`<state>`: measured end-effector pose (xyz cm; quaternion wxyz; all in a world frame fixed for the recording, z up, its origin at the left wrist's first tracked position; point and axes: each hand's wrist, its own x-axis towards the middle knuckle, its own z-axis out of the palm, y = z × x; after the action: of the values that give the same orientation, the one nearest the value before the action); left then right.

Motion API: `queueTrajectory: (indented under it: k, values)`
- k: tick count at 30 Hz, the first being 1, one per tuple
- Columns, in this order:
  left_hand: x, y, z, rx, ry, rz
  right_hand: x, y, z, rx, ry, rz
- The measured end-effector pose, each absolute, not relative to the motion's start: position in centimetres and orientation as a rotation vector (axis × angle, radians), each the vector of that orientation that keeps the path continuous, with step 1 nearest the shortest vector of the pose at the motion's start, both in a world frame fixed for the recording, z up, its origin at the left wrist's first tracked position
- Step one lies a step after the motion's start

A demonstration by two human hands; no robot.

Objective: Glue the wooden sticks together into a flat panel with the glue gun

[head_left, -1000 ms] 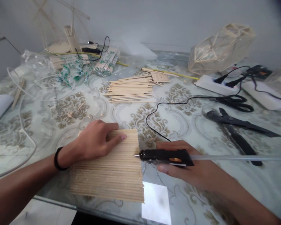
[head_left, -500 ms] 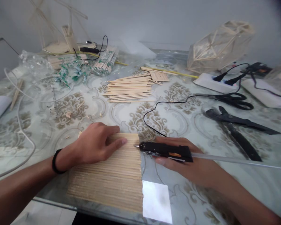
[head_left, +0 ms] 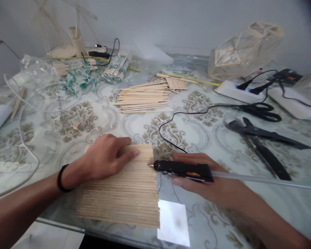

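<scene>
Glue gun, black plastic with a tapered silver metal nozzle, lies crosswise with its long axis running left to right, its nozzle pointing left and a translucent glue stick extending from its rear toward the right edge of view. Its side bears an orange patch and a thin white strip; pale residue clings near the nozzle. The right hand is closed around it from behind and below, thumb on the near side. The nozzle tip is over the right margin of a flat panel of pale wooden sticks; whether it touches cannot be told.

The panel lies on the glass-topped table with a brown floral pattern, near its front edge. Its sticks run left to right, packed side by side, with a slightly ragged right edge; the near part looks darker and glossier. The left hand, a black band on its wrist, lies palm down across the panel, thumb stretched rightward, fingers loosely bent, grasping nothing visible.

Green print on the clear-wrapped stick bundle is too blurred to read.
</scene>
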<state>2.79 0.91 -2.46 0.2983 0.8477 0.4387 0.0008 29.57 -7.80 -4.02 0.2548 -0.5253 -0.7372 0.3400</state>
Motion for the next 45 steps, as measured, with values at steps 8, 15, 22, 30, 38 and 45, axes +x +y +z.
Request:
queueTrajectory:
  k: [8,15,22,30,38,45]
  values:
    - [2.75,1.0,-2.43,2.252,1.166,0.017,29.81,-7.81,-3.95,-1.411,-2.031,0.97]
    - [2.64,1.09,-2.43,2.276,1.17,0.043,30.1,-7.83,-4.27,-1.353,-2.101,0.956]
    - [2.63,1.15,-2.51,2.275,1.165,0.05,30.33,-8.0,-4.31,-1.387,-2.069,0.959]
    - [2.68,1.11,-2.69,2.295,1.146,0.075,30.18,-7.74,-3.93,-1.404,-2.021,1.015]
    - [2.58,1.28,-2.81,2.293,1.144,0.068,30.01,-7.73,-4.03,-1.431,-1.989,1.019]
    - [2.51,1.12,-2.83,2.313,1.134,0.046,29.97,-7.76,-4.18,-1.464,-1.967,0.97]
